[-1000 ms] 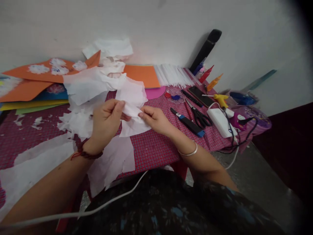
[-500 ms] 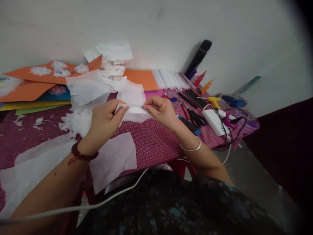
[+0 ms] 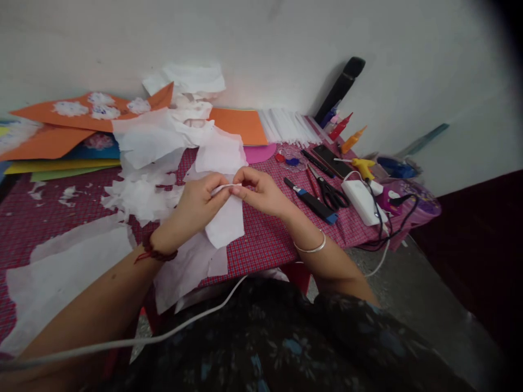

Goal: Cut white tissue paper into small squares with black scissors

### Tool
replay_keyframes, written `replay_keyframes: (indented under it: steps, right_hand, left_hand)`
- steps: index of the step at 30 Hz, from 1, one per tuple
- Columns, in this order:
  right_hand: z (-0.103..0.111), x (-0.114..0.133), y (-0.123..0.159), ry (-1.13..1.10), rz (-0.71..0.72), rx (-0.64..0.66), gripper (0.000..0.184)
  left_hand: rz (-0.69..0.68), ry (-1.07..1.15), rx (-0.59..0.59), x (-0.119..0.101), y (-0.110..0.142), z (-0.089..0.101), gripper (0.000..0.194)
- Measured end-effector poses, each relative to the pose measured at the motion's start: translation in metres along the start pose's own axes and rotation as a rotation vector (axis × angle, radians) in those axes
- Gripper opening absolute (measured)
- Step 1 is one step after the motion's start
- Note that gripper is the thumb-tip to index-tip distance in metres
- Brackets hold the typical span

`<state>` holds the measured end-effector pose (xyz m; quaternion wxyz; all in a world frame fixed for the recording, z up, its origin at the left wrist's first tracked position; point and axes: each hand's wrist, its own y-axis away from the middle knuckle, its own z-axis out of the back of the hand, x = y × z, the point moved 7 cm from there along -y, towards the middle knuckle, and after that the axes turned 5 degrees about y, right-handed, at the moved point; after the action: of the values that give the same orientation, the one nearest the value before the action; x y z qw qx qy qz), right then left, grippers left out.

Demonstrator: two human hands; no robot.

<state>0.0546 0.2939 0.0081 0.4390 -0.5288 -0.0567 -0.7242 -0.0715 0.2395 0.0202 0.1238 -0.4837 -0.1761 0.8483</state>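
Note:
Between my two hands is a sheet of white tissue paper (image 3: 226,220), its top edge pinched into a narrow fold and the rest hanging toward the table's front. My left hand (image 3: 203,201) grips the fold from the left, thumb against fingers. From the right, my right hand (image 3: 261,191) pinches the same fold, its fingertips close to the left hand's. Behind them lies another white tissue sheet (image 3: 220,152). Left of my hands is a heap of torn white tissue (image 3: 139,198). A flat tissue sheet (image 3: 183,267) lies below my left wrist.
On the right lie a box cutter (image 3: 312,204), black scissors (image 3: 332,195), a phone (image 3: 330,160), a yellow glue gun (image 3: 363,167) and a white power strip (image 3: 362,202) with cables. Orange card (image 3: 241,126) and white sticks (image 3: 286,128) sit along the wall. A white cable (image 3: 196,324) crosses my lap.
My hands have come together and slightly lower, the left moving right. The tissue stretched between them is now bunched at the fold, with its loose part hanging toward me.

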Motion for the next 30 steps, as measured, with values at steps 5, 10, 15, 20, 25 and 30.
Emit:
replay_keyframes:
  steps: [5, 10, 15, 20, 25, 30]
  right_hand:
    - [0.011, -0.009, -0.001, 0.039, -0.037, -0.143, 0.043]
    - [0.023, -0.016, 0.000, 0.039, -0.043, -0.226, 0.032]
    - [0.032, -0.018, 0.004, 0.138, -0.031, -0.274, 0.029]
    - [0.043, -0.023, 0.004, 0.171, -0.079, -0.347, 0.027]
    - [0.048, -0.031, 0.002, 0.068, -0.109, -0.360, 0.038]
    - [0.028, -0.031, 0.001, -0.161, -0.110, -0.176, 0.059]
  left_hand:
    - [0.071, 0.031, 0.039, 0.008, 0.000, 0.003, 0.028]
    - [0.214, 0.115, -0.090, 0.025, -0.007, 0.025, 0.019]
    - [0.256, 0.040, 0.089, 0.043, -0.013, 0.031, 0.018]
    - [0.301, 0.204, -0.019, 0.051, -0.015, 0.048, 0.018]
    - [0.339, 0.698, -0.362, 0.038, -0.010, 0.050, 0.017]
    - [0.369, 0.509, -0.217, 0.028, 0.002, 0.020, 0.024]
